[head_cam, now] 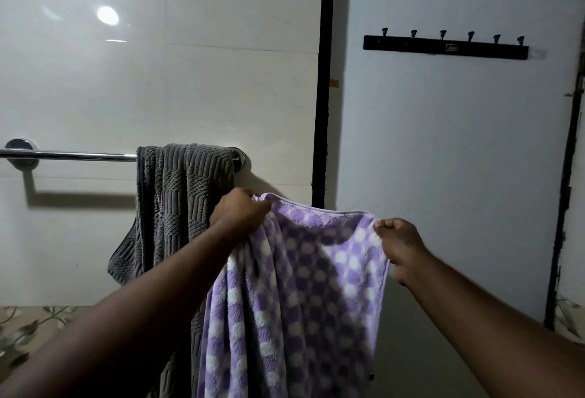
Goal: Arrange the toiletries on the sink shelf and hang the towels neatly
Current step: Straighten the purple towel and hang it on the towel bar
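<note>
While both arms reach forward, the left hand (242,211) grips one upper corner of the purple dotted towel (294,296), fingers curled round bunched fabric, and the right hand (399,241) pinches the opposite upper corner in a closed fist. Top edge of the towel sags slightly between the two hands; the rest hangs down in loose folds and runs out of the bottom of the view. Towel is held in the air in front of the wall, below and to the right of the chrome towel rail (68,155), not touching it. Grey ribbed towel (180,204) is draped over the right end of the rail, bunched, one corner hanging lower on its left side; the left hand sits just in front of its lower right part. Black hook rack (444,49) with six pegs is mounted on the white door panel (449,160), well above the right hand
</note>
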The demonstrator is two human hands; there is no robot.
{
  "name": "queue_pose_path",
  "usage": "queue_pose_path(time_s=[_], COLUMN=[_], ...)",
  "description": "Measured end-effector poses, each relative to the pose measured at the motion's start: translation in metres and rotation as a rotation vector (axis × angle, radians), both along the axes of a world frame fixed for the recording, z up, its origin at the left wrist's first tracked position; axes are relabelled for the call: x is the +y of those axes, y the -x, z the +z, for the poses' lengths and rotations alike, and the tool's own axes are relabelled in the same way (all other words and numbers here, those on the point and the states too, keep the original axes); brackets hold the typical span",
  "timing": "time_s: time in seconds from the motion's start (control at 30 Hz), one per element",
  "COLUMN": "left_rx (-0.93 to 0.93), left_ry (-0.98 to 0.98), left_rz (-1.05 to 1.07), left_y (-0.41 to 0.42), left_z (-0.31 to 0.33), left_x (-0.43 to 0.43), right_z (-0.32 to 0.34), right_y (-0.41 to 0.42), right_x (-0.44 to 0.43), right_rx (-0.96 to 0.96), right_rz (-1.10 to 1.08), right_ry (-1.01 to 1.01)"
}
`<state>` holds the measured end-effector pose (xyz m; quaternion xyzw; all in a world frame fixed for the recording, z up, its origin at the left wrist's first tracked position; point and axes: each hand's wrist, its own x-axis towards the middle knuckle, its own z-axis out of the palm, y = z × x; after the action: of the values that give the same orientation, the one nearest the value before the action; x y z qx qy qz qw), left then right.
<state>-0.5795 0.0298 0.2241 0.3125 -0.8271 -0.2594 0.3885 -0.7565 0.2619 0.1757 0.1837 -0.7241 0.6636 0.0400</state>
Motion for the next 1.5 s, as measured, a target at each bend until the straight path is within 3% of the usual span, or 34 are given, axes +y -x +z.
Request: queue_pose_path(time_s=[0.07, 0.2, 0.3, 0.53, 0.67, 0.77, 0.9, 1.03, 1.1, 1.2, 1.4, 1.5], left_rx=[-0.025, -0.005, 0.049, 0.139, 0.234, 0.282, 0.399, 0.423, 0.411, 0.306, 0.006, 0.009], left_ry=[-0.013, -0.104, -0.233, -0.535, -0.632, -0.859, -0.919, -0.888, -0.713, -0.250, 0.055, 0.086], left_rz=[-0.045, -0.224, -0.351, -0.490, -0.433, -0.589, -0.737, -0.773, -0.685, -0.442, -0.364, -0.372], left_y=[0.004, 0.025, 0.037, 0.038, 0.037, 0.032, 0.028, 0.025, 0.026, 0.023, 0.000, -0.015], left_z=[-0.003, -0.011, -0.008, -0.008, -0.012, -0.014, -0.023, -0.033, -0.037, -0.038, -0.015, 0.002], left_x=[0.003, 0.013, 0.030, 0.042, 0.050, 0.059, 0.076, 0.075, 0.072, 0.060, 0.046, 0.049], right_z=[0.014, 0.026, 0.016, 0.010, 0.003, 0.000, 0.001, 0.003, 0.005, 0.005, 0.012, 0.019], right_y=[-0.021, -0.067, -0.080, -0.077, -0.080, -0.079, -0.068, -0.059, -0.060, -0.058, -0.051, -0.052], right_x=[-0.001, -0.014, -0.030, -0.031, -0.035, -0.035, -0.029, -0.020, -0.015, -0.010, 0.003, 0.008], right_rx=[0.063, 0.086, 0.109, 0.006, 0.076, 0.054, 0.012, -0.034, -0.044, -0.069, -0.102, -0.094], right_rz=[0.129, 0.665, 0.845, 0.923, 0.790, 0.672, 0.510, 0.500, 0.518, 0.523, 0.529, 0.484], right_ry=[-0.004, -0.001, -0.042, -0.018, 0.003, 0.082, 0.153, 0.128, 0.113, 0.117, 0.052, -0.074])
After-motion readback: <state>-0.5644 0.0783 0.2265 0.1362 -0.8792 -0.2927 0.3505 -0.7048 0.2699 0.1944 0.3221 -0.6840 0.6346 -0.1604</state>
